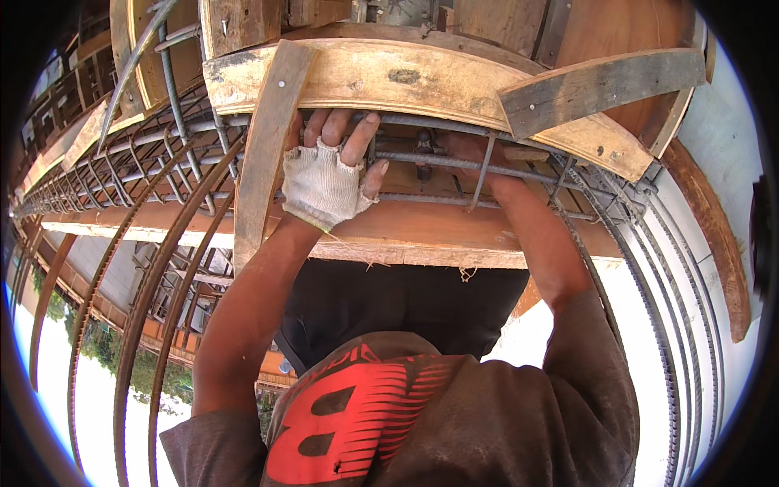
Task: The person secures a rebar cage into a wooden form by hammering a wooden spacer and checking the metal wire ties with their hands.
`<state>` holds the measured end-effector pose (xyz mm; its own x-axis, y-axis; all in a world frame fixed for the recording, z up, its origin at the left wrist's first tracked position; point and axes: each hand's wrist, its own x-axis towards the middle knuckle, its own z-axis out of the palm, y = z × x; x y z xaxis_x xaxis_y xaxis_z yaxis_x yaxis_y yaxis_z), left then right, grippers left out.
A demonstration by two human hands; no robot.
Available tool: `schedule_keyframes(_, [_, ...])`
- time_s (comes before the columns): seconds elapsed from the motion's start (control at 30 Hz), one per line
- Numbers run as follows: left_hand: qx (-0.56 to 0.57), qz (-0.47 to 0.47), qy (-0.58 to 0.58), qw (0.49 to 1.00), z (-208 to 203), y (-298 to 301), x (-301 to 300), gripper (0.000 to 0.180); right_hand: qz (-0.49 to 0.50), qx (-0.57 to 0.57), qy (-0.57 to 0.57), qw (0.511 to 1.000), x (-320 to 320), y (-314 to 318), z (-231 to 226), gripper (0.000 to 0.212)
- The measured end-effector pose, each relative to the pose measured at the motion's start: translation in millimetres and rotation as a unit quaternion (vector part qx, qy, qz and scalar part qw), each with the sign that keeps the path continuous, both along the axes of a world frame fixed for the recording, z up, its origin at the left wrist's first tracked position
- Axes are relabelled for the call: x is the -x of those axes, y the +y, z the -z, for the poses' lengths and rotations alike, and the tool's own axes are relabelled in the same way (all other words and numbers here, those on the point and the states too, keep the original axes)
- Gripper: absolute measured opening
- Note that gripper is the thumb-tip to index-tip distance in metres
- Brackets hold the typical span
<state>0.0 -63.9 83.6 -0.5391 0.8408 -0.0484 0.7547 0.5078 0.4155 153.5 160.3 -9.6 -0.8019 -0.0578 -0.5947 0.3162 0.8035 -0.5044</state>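
Note:
My left hand (329,174) wears a white knit glove with bare fingertips. Its fingers are stretched out and apart, reaching up to the lower edge of a long pale plank (389,75); the thumb stands off to the right. Inside the rebar cage my right hand (471,152) is closed around a hammer, partly hidden by bars and shadow. The dark hammer head (423,154) points left, between my hands, and a wooden handle end shows right of my fist. Steel bars (454,162) run lengthwise in front of the hammer, over a wooden form board (422,226).
An upright grey batten (272,146) is nailed across the plank just left of my left hand. A slanted batten (604,91) crosses its right end. Long bent rebars (146,325) hang down at left, and more rebars (661,308) curve down at right.

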Motion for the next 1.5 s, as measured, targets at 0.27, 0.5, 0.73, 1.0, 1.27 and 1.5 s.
schedule_keyframes(0.27, [-0.001,0.002,-0.026,1.000,0.2,0.1,1.5,0.066,0.040,0.004,0.027,0.999,-1.9,-2.0,1.3,0.071])
schedule_keyframes(0.5, [0.015,0.001,-0.011,1.000,0.5,0.4,4.4,0.060,0.038,0.031,-0.018,0.999,11.0,3.9,-4.6,0.073])
schedule_keyframes(0.73, [0.009,0.007,-0.002,1.000,3.3,-1.8,1.5,0.063,0.149,0.099,-0.033,0.983,2.8,6.6,3.4,0.063])
schedule_keyframes(1.0, [0.011,0.003,-0.011,1.000,4.5,-3.1,-0.2,0.062,0.116,0.101,-0.045,0.987,11.1,0.7,-11.4,0.048])
schedule_keyframes(1.27, [0.014,0.014,-0.029,0.999,1.9,-3.1,1.9,0.063,0.002,0.074,-0.118,0.990,-5.7,-2.3,-14.4,0.059])
schedule_keyframes(1.5, [0.019,0.009,-0.014,1.000,2.0,-5.1,1.3,0.060,0.341,0.287,-0.237,0.863,5.8,-0.7,-39.1,0.052])
